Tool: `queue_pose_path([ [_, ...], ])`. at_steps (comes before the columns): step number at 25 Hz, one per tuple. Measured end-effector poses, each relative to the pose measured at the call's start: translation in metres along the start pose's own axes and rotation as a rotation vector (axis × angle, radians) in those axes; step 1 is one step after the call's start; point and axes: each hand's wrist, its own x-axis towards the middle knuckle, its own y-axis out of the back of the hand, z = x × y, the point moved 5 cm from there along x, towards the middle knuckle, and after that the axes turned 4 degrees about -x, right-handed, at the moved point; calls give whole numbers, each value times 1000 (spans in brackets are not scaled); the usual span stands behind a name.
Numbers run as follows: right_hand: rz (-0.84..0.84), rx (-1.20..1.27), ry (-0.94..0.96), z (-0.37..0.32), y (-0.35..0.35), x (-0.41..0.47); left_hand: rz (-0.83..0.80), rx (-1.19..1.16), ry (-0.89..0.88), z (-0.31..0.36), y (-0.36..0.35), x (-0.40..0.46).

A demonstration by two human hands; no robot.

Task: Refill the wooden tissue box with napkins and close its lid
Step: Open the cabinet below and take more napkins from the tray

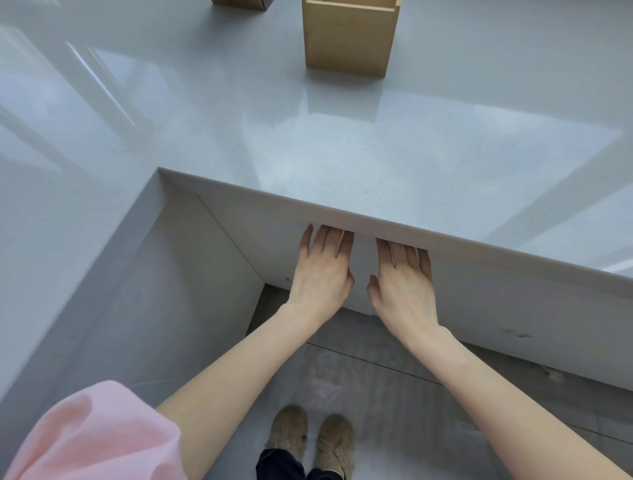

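1. Glossy pale grey surface (342,164) fills the upper part of the view, with an inner corner at the left and a thick front edge running down to the right.
2. A wooden tissue box (349,41) stands upright on the surface at the top, well apart from both hands; its top is cut off by the frame, so the lid cannot be seen.
3. The left hand (322,270) is below the edge, palm toward the white front panel (479,294), its fingers (325,240) straight and slightly spread, the tips hidden under the edge.
4. The right hand (402,284) is just beside it, its fingers (407,257) also extended and together, the tips hidden too.
5. Neither hand holds anything.
6. A second wooden object (239,4) shows at the top left.
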Motion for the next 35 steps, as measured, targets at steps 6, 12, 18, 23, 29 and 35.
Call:
queue_pose_path([
  [6,-4,116,49,-15,7,-35,138,-76,43,2,3,-23],
  [12,-114,213,129,-46,27,-88,45,-207,-25,-24,20,-73],
  [18,-224,332,78,-72,41,-111,40,-234,-94,-38,41,-95],
  [23,-302,521,-207,-72,40,-126,14,-204,-156,-48,45,-104],
  [29,-302,510,-227,-96,43,-151,-28,-235,-134,-64,56,-124],
  [35,-442,628,-137,-155,48,-177,-89,-276,-12,-95,68,-161],
])
